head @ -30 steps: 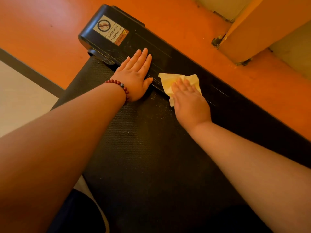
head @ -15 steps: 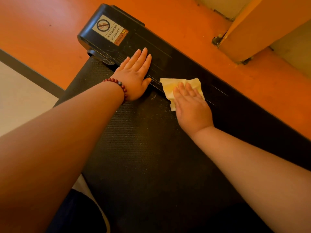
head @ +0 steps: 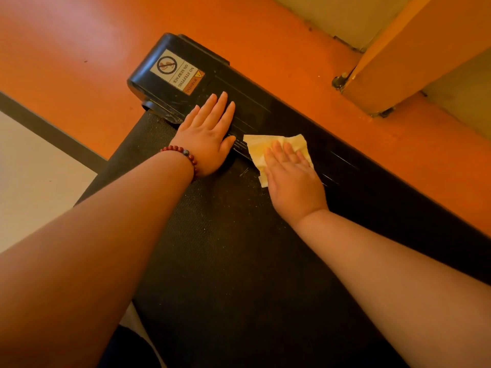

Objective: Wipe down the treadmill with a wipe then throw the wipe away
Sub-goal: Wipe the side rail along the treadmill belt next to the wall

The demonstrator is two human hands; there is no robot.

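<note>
The black treadmill lies low on the floor, its textured belt running toward me and a glossy side rail along its right edge. A pale yellow wipe lies spread where belt and rail meet. My right hand presses flat on the wipe with straight fingers, covering its near right part. My left hand, with a red bead bracelet on the wrist, rests flat on the rail just left of the wipe, below a warning sticker on the rail's end cap.
Orange floor surrounds the treadmill's far end and right side. A yellow-orange post or door frame stands at the upper right. A pale floor area with a dark border strip lies to the left.
My right hand has slid the wipe slightly toward me and to the right along the rail. The left hand stays planted on the rail.
</note>
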